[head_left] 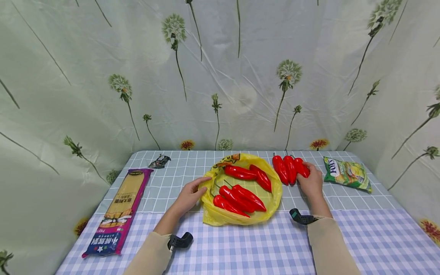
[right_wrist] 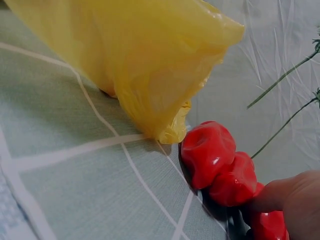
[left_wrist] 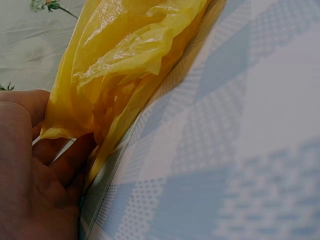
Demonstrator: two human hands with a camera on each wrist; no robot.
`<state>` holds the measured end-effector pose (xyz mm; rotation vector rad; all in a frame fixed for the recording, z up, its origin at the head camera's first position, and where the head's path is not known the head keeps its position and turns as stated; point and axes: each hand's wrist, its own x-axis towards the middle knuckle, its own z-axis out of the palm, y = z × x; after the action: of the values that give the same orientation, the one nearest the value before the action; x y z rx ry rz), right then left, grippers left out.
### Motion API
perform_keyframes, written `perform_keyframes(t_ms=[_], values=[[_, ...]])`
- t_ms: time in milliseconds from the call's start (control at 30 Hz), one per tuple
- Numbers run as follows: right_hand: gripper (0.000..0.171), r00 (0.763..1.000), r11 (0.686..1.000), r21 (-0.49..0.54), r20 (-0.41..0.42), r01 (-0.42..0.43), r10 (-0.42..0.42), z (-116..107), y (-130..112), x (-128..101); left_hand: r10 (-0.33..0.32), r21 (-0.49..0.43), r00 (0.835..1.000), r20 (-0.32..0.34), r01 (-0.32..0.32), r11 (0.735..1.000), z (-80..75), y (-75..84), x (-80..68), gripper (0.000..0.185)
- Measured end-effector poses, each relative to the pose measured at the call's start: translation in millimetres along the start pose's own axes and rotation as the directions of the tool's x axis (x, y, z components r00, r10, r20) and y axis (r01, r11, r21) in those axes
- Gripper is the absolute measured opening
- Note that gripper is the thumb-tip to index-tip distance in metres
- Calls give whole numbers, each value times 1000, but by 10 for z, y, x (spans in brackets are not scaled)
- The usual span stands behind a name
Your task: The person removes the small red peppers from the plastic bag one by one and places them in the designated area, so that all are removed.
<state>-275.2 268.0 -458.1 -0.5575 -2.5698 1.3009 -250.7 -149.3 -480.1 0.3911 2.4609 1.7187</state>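
A yellow plastic bag (head_left: 273, 202) lies spread open on the table, with several long red peppers (head_left: 240, 172) inside. At its left edge, my left hand (head_left: 189, 195) holds the rim; in the left wrist view, thumb and fingers (left_wrist: 70, 160) lie on either side of the yellow plastic. Right of the bag, three more red peppers (head_left: 280, 170) lie side by side. My right hand (head_left: 311, 182) grips the rightmost of these, the red pepper (head_left: 301, 166). In the right wrist view that pepper (right_wrist: 270, 226) is partly covered by my thumb.
A long purple-edged pasta packet (head_left: 120, 210) lies at the left, with a small black wrapper (head_left: 159, 161) behind it. At the right is a green Fox's candy bag (head_left: 348, 173). A floral curtain (head_left: 220, 76) closes off the table's back and sides.
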Motion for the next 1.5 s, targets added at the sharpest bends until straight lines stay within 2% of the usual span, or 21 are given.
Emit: perform_keyframes(t_ms=[333, 1033, 1167, 1300, 1400, 1500], values=[[56, 999, 998, -59, 44, 31, -29, -13, -15, -4, -2, 12, 1000, 0, 2, 1000, 4, 12, 0, 39], [51, 996, 995, -77, 72, 64, -59, -4, -49, -34, -29, 28, 1000, -10, 29, 999, -4, 10, -8, 38], [50, 997, 993, -99, 49, 65, -60, -6, -47, -30, -28, 18, 1000, -13, 28, 999, -4, 7, -9, 38], [47, 994, 986, -134, -25, 98, -102, -24, -40, -19, -19, 19, 1000, -14, 19, 1000, -1, -3, -10, 39], [45, 991, 988, -117, -75, 98, -107, -50, -82, -20, -17, 22, 1000, -9, 17, 1000, -3, 5, -10, 39], [44, 992, 993, -80, -89, 83, -90, -76, -177, -37, -13, 23, 1000, -6, 13, 1000, -8, 13, -5, 39]])
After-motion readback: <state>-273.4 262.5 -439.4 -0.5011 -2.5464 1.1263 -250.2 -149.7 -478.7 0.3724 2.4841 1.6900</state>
